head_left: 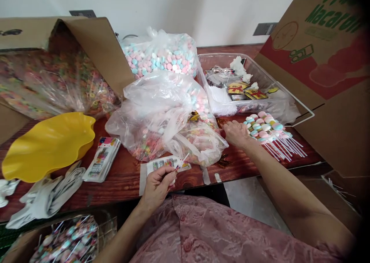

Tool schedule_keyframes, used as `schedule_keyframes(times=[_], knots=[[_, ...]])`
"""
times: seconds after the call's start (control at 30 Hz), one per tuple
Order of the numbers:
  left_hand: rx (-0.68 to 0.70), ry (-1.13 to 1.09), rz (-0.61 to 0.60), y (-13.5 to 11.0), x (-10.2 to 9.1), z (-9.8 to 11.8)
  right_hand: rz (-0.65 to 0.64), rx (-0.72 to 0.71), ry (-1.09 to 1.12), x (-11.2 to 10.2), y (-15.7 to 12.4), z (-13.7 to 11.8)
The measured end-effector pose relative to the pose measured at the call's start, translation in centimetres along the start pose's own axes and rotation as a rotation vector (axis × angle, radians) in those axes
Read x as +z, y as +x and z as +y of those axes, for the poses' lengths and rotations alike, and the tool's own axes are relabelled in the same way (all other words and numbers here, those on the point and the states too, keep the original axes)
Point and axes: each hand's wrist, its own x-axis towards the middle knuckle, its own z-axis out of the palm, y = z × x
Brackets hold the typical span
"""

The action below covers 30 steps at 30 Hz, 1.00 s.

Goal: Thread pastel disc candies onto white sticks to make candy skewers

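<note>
My left hand (157, 186) is closed in a pinch on a thin white stick (181, 161) near the table's front edge, just over a printed wrapper (162, 164). My right hand (235, 133) reaches forward, fingers curled, onto the table beside a pile of pastel marshmallow skewers (267, 129) with white sticks fanned to the right. Whether it grips anything is hidden. Clear plastic bags of candy (162, 113) lie between the two hands.
A yellow wavy bowl (46, 143) sits at left, with crumpled grey plastic (52, 195) and a packet (102, 159) beside it. A clear tray (260, 78) of packets stands at the back right. Cardboard boxes (323, 62) flank both sides. A box of wrapped skewers (69, 240) sits below left.
</note>
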Motion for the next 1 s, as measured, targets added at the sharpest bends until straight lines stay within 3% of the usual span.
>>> schedule_keyframes(times=[0.2,0.27,0.37,0.47,0.57,0.63,0.7,0.77,0.83,0.9,1.0], knots=[[-0.047,-0.045,-0.022,0.3,0.8,0.9,0.134,0.188,0.102,-2.0,-2.1,2.0],[-0.043,-0.038,-0.047,0.6,1.4,1.1,0.19,0.143,0.216,-1.8,-2.6,2.1],[-0.05,-0.045,-0.089,0.7,2.3,1.1,0.166,0.026,0.321,-1.2,-2.3,1.9],[-0.053,-0.049,-0.103,0.5,2.8,0.8,0.172,-0.013,0.38,-2.1,-2.0,1.3],[-0.037,-0.06,-0.087,0.4,2.7,0.9,0.271,-0.049,0.505,-4.6,-3.7,-1.5],[-0.014,-0.073,-0.052,0.6,2.6,1.1,0.41,-0.143,0.714,-6.0,-5.8,-4.8],[0.027,-0.083,-0.016,0.9,2.5,1.3,0.425,-0.316,0.806,-6.3,-8.1,-8.8],[0.087,-0.099,0.003,1.3,2.5,1.3,0.362,-0.478,0.824,-5.6,-9.9,-12.5],[0.143,-0.114,0.001,1.5,2.4,1.1,0.41,-0.504,0.795,-4.2,-10.6,-15.3],[0.186,-0.114,-0.005,1.4,2.2,0.8,0.452,-0.482,0.763,-2.9,-10.5,-16.8],[0.256,-0.075,-0.016,1.0,1.4,0.0,0.409,-0.481,0.781,-2.0,-9.9,-17.4]])
